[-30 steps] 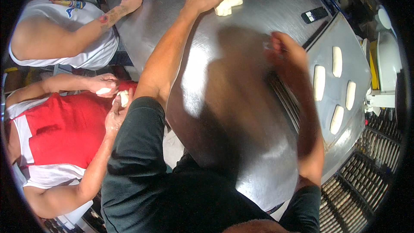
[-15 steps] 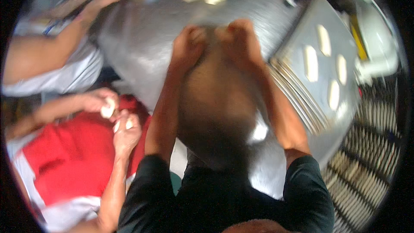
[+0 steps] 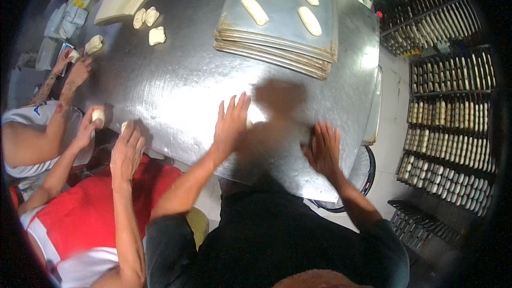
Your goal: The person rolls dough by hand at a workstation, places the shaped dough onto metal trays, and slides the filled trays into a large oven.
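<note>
The left hand [image 3: 230, 125], fingers spread, partly hides a small, pale dough piece [image 3: 249, 124] near the shiny metal counter's [image 3: 176, 88] front edge. Uneven palm pressure could skew it — the right hand [image 3: 324, 146], fingers parted, is nearer the right-front corner.

dough rolls [image 3: 309, 21] lie on stacked trays [image 3: 281, 28], right of dough pieces [image 3: 157, 36].

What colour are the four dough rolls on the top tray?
Pale cream: the dough rolls show in the head view, on the grey metal tray.
</note>
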Demonstrator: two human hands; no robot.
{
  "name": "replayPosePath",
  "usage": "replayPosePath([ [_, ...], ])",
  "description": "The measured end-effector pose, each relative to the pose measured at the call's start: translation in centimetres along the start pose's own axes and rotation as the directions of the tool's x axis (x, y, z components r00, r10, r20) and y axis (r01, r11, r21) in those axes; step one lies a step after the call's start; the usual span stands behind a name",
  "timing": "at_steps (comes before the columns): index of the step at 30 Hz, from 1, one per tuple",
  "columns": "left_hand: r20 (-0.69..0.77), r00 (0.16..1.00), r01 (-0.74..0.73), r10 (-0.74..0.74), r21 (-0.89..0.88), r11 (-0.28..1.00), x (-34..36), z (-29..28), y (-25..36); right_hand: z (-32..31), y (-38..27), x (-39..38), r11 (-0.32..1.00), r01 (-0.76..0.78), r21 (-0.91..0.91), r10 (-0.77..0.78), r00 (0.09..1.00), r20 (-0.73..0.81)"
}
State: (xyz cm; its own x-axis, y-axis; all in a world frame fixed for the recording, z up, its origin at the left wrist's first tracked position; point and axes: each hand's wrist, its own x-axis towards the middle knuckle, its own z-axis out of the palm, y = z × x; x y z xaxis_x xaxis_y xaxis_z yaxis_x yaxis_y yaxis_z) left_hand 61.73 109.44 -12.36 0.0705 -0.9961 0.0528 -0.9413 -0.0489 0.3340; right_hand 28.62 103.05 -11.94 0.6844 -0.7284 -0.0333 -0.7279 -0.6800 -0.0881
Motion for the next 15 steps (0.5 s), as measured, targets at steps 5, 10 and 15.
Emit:
replayPosePath([
  [5,-0.152,0.979,0.155,-0.136,0.129,0.979,7.8,-0.4,-0.7,1.2,3.1,7.9,0.992,-0.011,0.128,0.046,0.961,-0.273],
  [10,-0.028,0.998,0.060,-0.059,0.044,0.997,-3.4,0.3,6.1,1.7,0.2,-3.8,0.931,0.164,0.325,-0.071,0.957,-0.280],
  [15,-0.048,0.997,0.056,-0.053,0.059,0.997,-6.8,1.4,7.6,0.1,-0.1,-7.2,0.945,0.163,0.284,-0.126,0.981,-0.145],
])
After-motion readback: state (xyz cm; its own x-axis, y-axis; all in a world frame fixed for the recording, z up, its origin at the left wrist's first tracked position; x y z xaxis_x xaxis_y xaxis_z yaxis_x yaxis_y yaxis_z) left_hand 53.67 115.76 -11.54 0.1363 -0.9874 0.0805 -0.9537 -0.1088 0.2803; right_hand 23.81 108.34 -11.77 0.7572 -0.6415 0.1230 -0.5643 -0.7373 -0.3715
